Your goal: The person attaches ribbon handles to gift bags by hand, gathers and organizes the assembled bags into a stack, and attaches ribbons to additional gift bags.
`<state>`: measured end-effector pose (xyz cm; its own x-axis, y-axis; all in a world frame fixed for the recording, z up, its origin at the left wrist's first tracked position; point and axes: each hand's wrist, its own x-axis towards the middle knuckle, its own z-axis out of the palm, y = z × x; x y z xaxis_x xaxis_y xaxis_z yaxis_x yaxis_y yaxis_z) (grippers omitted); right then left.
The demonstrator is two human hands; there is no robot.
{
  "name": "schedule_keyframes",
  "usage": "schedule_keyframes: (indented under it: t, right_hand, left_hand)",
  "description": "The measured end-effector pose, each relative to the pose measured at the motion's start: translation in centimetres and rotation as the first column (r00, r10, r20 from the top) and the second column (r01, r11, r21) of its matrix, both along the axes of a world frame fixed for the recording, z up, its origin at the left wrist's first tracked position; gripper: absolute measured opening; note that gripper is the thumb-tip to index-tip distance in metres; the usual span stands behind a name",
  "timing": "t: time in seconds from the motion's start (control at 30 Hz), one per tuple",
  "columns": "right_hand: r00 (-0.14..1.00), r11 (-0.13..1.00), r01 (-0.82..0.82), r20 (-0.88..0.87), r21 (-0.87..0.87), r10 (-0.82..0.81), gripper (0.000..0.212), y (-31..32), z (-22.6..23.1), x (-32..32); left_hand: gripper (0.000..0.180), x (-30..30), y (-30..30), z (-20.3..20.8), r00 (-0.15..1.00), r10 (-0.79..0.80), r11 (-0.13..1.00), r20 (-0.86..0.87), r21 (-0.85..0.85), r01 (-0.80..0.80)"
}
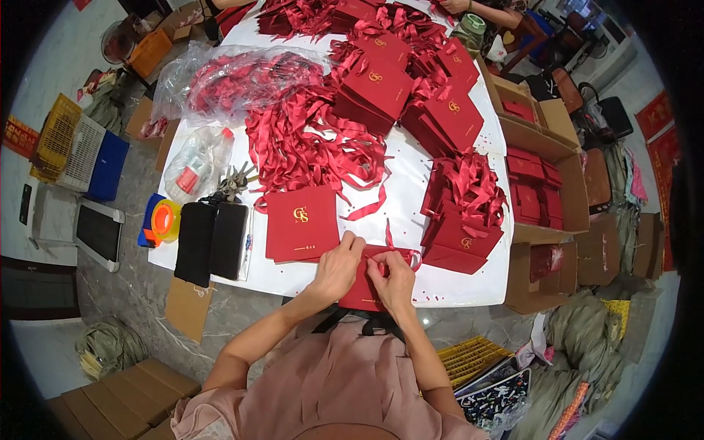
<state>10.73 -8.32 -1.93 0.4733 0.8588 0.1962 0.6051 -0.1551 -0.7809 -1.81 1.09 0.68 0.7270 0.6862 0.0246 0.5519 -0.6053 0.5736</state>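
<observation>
A flat red paper bag [358,296] lies at the table's near edge under both of my hands. Curled fingers of my left hand [340,265] close on its upper left part. My right hand [393,279] pinches a shiny red ribbon [389,233] at the bag's top edge; its fingertips partly hide the ribbon and bag. Beyond my left hand is a neat stack of flat red bags [301,226] with gold print. Loose red ribbons [315,147] are heaped farther back. To the right, a bunch of bags with ribbon handles [460,238] leans together.
The white table [469,287] also holds a clear plastic bag of ribbons [242,81], a plastic bottle [196,167], keys [235,182], a black phone case [230,240] and tape rolls [166,218]. Cardboard boxes [546,260] stand along its right side. Another person's arm [491,10] shows at the far end.
</observation>
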Motion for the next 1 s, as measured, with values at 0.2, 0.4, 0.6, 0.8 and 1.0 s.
schedule_keyframes:
  t: [0.2,0.4,0.6,0.8,1.0]
  right_hand:
    - [0.987,0.998,0.04,-0.153,-0.041,-0.046,0.013,0.0,0.3,-0.3]
    - [0.969,0.987,-0.014,-0.247,-0.157,-0.025,0.018,0.0,0.8,0.2]
    - [0.934,0.973,-0.051,-0.356,-0.223,-0.033,0.019,0.4,1.1,0.6]
    - [0.994,0.997,-0.046,-0.104,-0.06,0.04,0.015,-0.2,1.8,0.2]
    - [0.995,0.997,-0.06,0.088,0.048,0.056,0.008,0.3,5.2,2.2]
  left_hand:
    - [0.019,0.0,0.0,-0.4,0.997,-0.012,1.0,0.08,-0.021,0.014]
    - [0.016,-0.1,-0.5,-0.6,0.986,0.038,0.994,0.165,-0.107,-0.02]
    - [0.016,0.1,-1.8,-0.9,0.98,0.021,1.0,0.2,-0.012,-0.019]
    - [0.016,0.0,-1.1,-0.8,0.971,0.011,0.999,0.24,-0.036,-0.002]
    - [0.02,-0.4,-1.0,0.5,0.959,0.101,0.979,0.264,-0.196,-0.049]
